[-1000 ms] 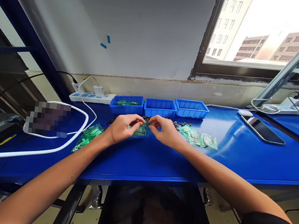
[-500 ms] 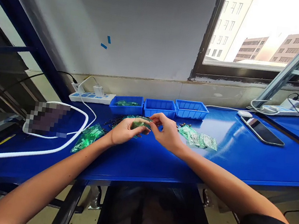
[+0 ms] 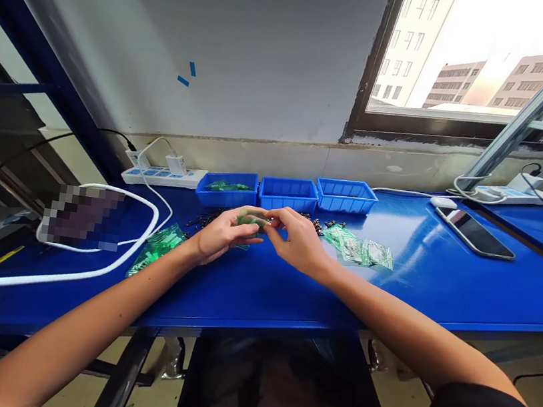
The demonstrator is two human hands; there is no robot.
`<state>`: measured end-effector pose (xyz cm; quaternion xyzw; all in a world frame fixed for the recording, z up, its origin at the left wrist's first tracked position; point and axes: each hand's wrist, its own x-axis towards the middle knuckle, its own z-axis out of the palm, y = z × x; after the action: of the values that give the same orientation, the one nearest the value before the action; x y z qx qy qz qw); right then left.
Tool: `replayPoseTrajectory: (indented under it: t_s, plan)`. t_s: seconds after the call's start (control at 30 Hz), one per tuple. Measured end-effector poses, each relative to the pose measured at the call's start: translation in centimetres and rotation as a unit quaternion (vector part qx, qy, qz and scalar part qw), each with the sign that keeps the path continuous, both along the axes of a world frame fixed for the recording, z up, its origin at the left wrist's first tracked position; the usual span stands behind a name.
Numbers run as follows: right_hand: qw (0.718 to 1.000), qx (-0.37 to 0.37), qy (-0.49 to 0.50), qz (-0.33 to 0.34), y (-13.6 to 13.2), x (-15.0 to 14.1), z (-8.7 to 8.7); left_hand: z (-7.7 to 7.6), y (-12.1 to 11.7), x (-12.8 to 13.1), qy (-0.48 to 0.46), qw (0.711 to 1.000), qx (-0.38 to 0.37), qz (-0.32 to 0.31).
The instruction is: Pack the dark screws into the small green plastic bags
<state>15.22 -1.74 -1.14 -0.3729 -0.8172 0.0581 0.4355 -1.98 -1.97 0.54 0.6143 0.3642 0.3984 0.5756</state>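
Note:
My left hand (image 3: 223, 234) is closed on a small clear green plastic bag (image 3: 250, 219), held just above the blue table. Close against it, my right hand (image 3: 295, 239) pinches at the bag's right edge; a tiny dark thing may sit between those fingertips, too small to make out. Behind the hands lie dark screws (image 3: 317, 226), partly hidden by my fingers. Several green bags (image 3: 360, 248) lie flat to the right of my right hand. More green bags (image 3: 158, 248) with pale pieces inside rest left of my left wrist.
Three blue bins stand along the back: a left bin (image 3: 200, 199) holding green bags, a middle bin (image 3: 287, 204) and a right bin (image 3: 346, 204). A phone (image 3: 474, 232) lies at right. A power strip (image 3: 188, 179) and a thick white cable (image 3: 105, 271) are at left.
The green bag, earlier low between both hands, has been lifted and tilted over my left fingers. My right hand has shifted slightly left against it. The view has turned a little.

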Motion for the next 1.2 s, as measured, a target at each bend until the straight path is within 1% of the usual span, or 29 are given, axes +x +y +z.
replayPoseTrajectory:
  t_s: [0.07, 0.17, 0.27, 0.33, 0.43, 0.5, 0.57, 0.63, 0.7, 0.8, 0.93, 1.1, 1.2]
  plan:
    - [1.000, 0.002, -0.007, 0.003, -0.2, 0.0, 0.1, 0.2, -0.1, -0.1, -0.025, 0.999, -0.031, -0.011]
    - [1.000, 0.002, -0.012, 0.003, -0.4, 0.0, 0.2, 0.3, -0.3, 0.0, -0.027, 0.998, -0.045, -0.017]
    - [1.000, 0.004, -0.012, -0.003, -0.4, 0.0, 0.2, 0.0, -0.2, 0.3, 0.016, 0.999, -0.021, 0.025]
    - [1.000, 0.003, -0.017, -0.009, -0.3, 0.0, 0.2, -0.4, 0.0, 0.4, 0.060, 0.996, 0.013, 0.058]
    - [0.999, -0.006, -0.031, -0.012, -0.2, 0.1, 0.2, -0.7, 0.2, 0.4, 0.140, 0.983, 0.089, 0.084]
    - [0.999, -0.015, -0.043, -0.008, -0.3, 0.1, 0.3, -0.7, 0.1, 0.3, 0.204, 0.959, 0.167, 0.102]
    - [0.998, -0.023, -0.056, 0.006, -0.4, 0.1, 0.4, -0.7, 0.1, 0.2, 0.262, 0.924, 0.249, 0.123]
    - [0.996, -0.029, -0.073, 0.032, -0.5, 0.1, 0.6, -0.7, 0.0, 0.1, 0.298, 0.897, 0.297, 0.138]
    - [0.994, -0.036, -0.089, 0.059, -0.6, 0.0, 0.6, -0.7, 0.0, 0.0, 0.312, 0.886, 0.308, 0.150]
    - [0.991, -0.047, -0.093, 0.084, -0.5, 0.0, 0.4, -0.8, 0.2, -0.1, 0.314, 0.884, 0.305, 0.165]
    - [0.992, -0.056, -0.070, 0.092, -0.3, -0.2, 0.2, -0.8, 0.2, -0.2, 0.318, 0.878, 0.315, 0.169]
    - [0.985, -0.104, -0.060, 0.121, -0.3, -0.2, 0.4, -0.8, 0.2, -0.2, 0.328, 0.867, 0.336, 0.165]
    - [0.984, -0.119, -0.049, 0.125, -0.4, -0.3, 0.5, -0.8, 0.2, -0.3, 0.335, 0.860, 0.345, 0.170]
